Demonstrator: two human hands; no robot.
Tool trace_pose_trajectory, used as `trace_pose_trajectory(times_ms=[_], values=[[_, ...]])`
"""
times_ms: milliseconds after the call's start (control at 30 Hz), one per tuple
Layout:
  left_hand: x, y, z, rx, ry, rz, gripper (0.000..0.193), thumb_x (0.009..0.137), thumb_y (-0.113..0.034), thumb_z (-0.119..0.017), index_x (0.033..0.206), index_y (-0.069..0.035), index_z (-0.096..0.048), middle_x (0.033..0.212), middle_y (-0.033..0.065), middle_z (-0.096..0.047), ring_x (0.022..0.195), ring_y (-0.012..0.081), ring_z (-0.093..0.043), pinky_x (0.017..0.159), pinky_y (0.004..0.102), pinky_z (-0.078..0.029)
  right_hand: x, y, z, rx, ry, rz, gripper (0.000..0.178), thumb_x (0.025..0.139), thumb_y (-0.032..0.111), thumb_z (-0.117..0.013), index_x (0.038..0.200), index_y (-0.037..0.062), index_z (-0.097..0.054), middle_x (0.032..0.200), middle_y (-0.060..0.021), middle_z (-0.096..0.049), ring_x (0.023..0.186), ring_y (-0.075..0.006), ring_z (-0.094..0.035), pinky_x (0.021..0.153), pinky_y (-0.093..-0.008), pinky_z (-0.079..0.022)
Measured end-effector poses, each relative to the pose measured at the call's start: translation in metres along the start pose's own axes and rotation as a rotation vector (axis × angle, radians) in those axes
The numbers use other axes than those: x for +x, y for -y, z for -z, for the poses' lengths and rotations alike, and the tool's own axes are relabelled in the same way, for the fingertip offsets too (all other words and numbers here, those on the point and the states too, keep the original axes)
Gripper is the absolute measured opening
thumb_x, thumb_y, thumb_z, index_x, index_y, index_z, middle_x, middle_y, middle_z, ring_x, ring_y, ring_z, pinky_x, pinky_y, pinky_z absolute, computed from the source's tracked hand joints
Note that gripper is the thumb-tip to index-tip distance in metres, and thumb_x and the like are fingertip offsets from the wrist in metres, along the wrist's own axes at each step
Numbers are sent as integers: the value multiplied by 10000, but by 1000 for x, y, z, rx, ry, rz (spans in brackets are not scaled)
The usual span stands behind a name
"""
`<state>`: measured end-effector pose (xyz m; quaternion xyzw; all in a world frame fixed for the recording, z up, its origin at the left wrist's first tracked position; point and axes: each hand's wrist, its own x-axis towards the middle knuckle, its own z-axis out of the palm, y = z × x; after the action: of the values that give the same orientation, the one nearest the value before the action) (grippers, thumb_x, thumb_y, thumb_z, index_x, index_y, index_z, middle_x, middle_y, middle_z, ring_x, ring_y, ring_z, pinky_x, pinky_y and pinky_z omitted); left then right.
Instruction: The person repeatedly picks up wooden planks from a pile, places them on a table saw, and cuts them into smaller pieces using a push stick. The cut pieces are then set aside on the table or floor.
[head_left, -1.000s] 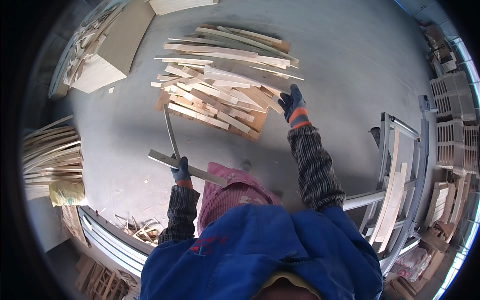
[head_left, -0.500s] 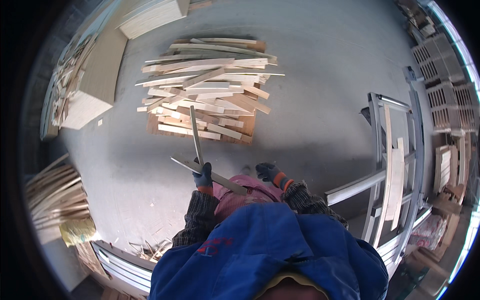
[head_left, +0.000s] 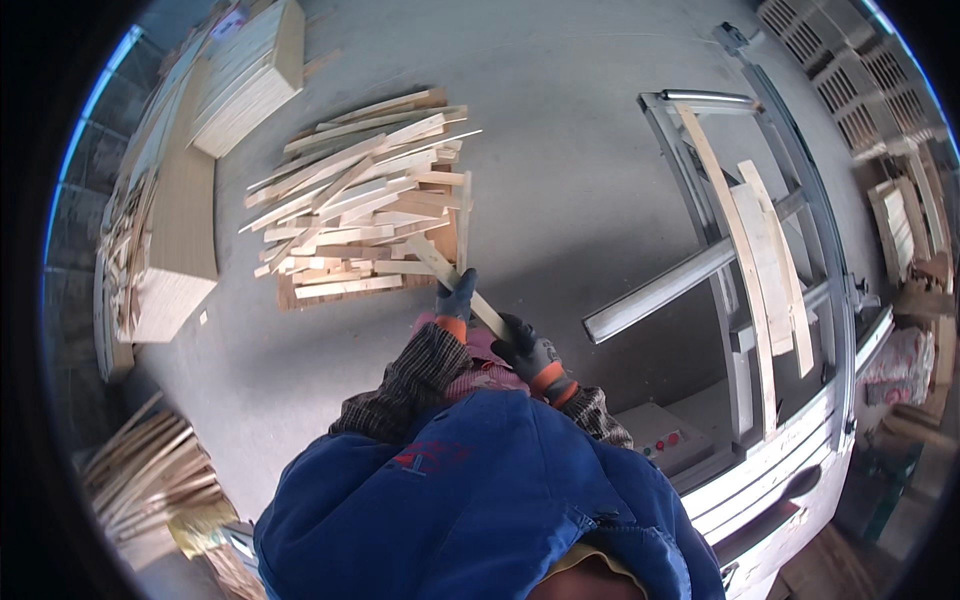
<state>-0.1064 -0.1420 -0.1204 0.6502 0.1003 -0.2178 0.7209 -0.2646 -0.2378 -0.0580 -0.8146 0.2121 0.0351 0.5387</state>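
Note:
My left hand (head_left: 456, 294), in a dark glove with an orange cuff, is closed around two wooden strips in front of my waist. One wooden strip (head_left: 434, 262) slants from the pile's near side down toward my body. The other, a narrower strip (head_left: 466, 215), points almost straight ahead. At the near end of the slanted strip, my right hand (head_left: 528, 350), gloved the same way, has its fingers wrapped around the wood. Part of that end is hidden under the glove. Beyond my hands lies a loose pile of pale wooden strips (head_left: 345, 210) on a brown board.
To the right stands a grey metal frame (head_left: 745, 290) with long boards (head_left: 727, 205) lying across it. A control box with coloured buttons (head_left: 662, 443) sits near its base. Stacked panels (head_left: 180, 240) stand at the left, with bundled thin strips (head_left: 150, 470) nearer me.
The view has turned to the right, so the frame shows closer in. My right hand, earlier apart from the wood, now grips the slanted strip's near end. My left hand still holds both strips.

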Motion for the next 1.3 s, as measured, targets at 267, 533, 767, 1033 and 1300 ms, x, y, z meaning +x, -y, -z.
trace_pose_trajectory(times_ms=[267,533,767,1033,1300], values=[[42,10,129,-54,-171,457,263,860,-364,-602,899,-117,-520,596,16,-477,348,135,-364,305,307,-259,-17,-73,-30,443,-161,-24,426,871,233,-616,1261,90,-522,820,-33,-633,623,-55,-536,524,-250,-436],[244,-15,288,-168,-399,540,316,888,-352,-563,813,-45,-559,473,35,-386,322,181,-355,306,342,-268,-11,-74,-45,526,-201,-499,232,888,177,-585,1109,107,-586,707,26,-556,520,-54,-463,447,-209,-367],[417,-47,354,-177,-396,394,299,892,-359,-554,914,-61,-560,636,50,-487,412,158,-402,319,317,-285,46,-33,-131,375,-268,-450,142,876,208,-554,931,79,-571,643,-6,-554,461,-89,-470,424,-233,-367],[514,-59,407,-169,-477,377,267,894,-350,-554,899,-84,-535,635,27,-471,424,136,-398,327,290,-289,122,22,-161,556,-335,-877,148,873,223,-536,910,83,-565,636,-6,-552,453,-89,-470,416,-229,-368],[555,-72,410,-154,-486,379,238,897,-341,-554,883,-107,-511,633,4,-456,435,115,-394,334,264,-292,153,24,-157,570,-454,-838,146,883,211,-558,951,84,-574,625,1,-536,453,-82,-469,421,-221,-373]])
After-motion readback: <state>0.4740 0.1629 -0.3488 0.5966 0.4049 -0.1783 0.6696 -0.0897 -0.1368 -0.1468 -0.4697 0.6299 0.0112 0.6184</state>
